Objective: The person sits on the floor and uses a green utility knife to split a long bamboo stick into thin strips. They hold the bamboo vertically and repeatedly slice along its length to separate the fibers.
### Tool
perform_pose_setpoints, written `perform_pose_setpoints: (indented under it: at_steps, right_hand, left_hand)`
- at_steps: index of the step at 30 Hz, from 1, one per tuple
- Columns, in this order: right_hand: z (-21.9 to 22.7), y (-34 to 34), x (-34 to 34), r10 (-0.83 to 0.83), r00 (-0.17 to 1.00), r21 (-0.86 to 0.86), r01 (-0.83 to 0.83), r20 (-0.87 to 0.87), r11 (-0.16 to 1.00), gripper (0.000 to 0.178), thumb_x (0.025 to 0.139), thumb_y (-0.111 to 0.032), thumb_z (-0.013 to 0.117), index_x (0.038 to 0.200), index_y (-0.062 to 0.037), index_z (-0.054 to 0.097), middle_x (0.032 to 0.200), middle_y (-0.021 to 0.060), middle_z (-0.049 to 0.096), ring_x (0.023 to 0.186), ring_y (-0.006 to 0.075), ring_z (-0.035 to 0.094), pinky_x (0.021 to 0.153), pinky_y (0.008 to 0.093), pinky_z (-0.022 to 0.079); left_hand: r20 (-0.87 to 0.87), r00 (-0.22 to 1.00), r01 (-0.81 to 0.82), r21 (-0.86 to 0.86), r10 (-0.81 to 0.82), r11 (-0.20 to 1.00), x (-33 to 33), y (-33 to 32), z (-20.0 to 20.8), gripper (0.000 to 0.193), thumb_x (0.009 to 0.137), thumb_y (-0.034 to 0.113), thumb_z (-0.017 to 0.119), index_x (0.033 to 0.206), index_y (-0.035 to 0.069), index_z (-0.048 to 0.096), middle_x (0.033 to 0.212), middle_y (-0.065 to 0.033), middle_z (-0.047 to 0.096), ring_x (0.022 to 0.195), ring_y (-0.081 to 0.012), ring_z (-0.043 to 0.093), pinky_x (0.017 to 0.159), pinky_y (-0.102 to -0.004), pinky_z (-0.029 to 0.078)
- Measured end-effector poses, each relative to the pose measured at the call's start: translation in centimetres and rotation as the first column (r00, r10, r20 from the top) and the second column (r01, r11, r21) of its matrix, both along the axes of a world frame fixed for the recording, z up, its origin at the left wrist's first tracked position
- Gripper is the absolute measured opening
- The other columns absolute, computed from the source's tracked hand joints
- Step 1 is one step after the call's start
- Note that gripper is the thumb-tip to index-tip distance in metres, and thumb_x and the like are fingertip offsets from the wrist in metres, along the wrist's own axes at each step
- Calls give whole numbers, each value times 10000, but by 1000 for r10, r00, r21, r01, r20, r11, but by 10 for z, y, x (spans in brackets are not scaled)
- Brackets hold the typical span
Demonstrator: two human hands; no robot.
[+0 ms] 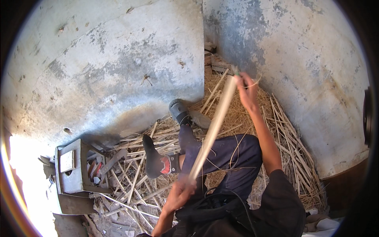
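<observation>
A long, pale wooden stick (213, 132), probably split bamboo or cane and blurred by motion, slants across my lap. My left hand (181, 193) is closed round its lower end, close to my body. At the upper end my right hand (248, 93) is held far out with bent fingers. A small object with a green part (237, 73) shows at those fingertips; its kind is too blurred to make out. A thin curled shaving (254, 83) hangs beside the right fingers. More thin curls lie over my dark trousers (241, 154).
Loose sticks (290, 138) are heaped along the right wall. Straw-like shavings (227, 102) cover the corner floor. A grey metal box (73, 168) holding odds and ends stands at the left. A grey clog (178, 108) is on one foot; the other wears a dark sock (152, 158). Worn walls (118, 59) close in ahead.
</observation>
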State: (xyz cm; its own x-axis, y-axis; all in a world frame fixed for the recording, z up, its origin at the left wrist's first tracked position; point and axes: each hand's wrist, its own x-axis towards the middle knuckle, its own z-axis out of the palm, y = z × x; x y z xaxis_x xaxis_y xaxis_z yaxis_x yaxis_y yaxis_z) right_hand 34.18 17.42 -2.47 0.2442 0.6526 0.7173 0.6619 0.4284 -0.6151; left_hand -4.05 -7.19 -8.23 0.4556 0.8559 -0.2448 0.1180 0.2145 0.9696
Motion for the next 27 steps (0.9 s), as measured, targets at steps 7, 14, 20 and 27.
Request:
perform_pose_setpoints:
  at_steps: [7, 14, 20, 27]
  right_hand:
    - [8, -6, 20, -35, 997, -473, 62, 65, 879, 520, 1022, -540, 665, 1225, -66, 737, 734, 25, 658, 618, 140, 587, 594, 350, 456]
    - [-2, -18, -7, 31, 971, -459, 83, 235, 884, 447, 1046, -432, 684, 1264, -42, 690, 752, 52, 609, 646, 190, 583, 639, 399, 440]
    - [9, -22, -28, 354, 927, -249, -374, -120, 893, 466, 1078, -426, 633, 1380, -73, 666, 859, 42, 682, 582, 82, 515, 535, 300, 409]
    - [28, -47, -50, 581, 582, -213, -786, -569, 580, 456, 1104, -372, 602, 1331, 14, 690, 825, 44, 657, 521, 11, 384, 474, 208, 310]
  left_hand:
    - [74, 981, -174, -96, 182, 980, -12, -2, -7, 201, 1116, 215, 574, 1059, 39, 653, 722, 62, 530, 597, -23, 457, 517, -218, 352]
    - [102, 950, -290, -52, 294, 956, -9, 17, 15, 257, 1137, 252, 560, 997, 43, 611, 700, 82, 461, 580, -10, 389, 503, -228, 289]
    - [2, 976, -216, 91, 217, 972, 0, 32, 8, 310, 1163, 286, 507, 1038, 35, 638, 678, 55, 467, 553, -25, 407, 494, -225, 316]
    - [-19, 989, -143, 167, 148, 976, 19, 39, 23, 323, 1155, 290, 526, 1126, 13, 689, 685, 55, 500, 566, -38, 446, 521, -242, 351]
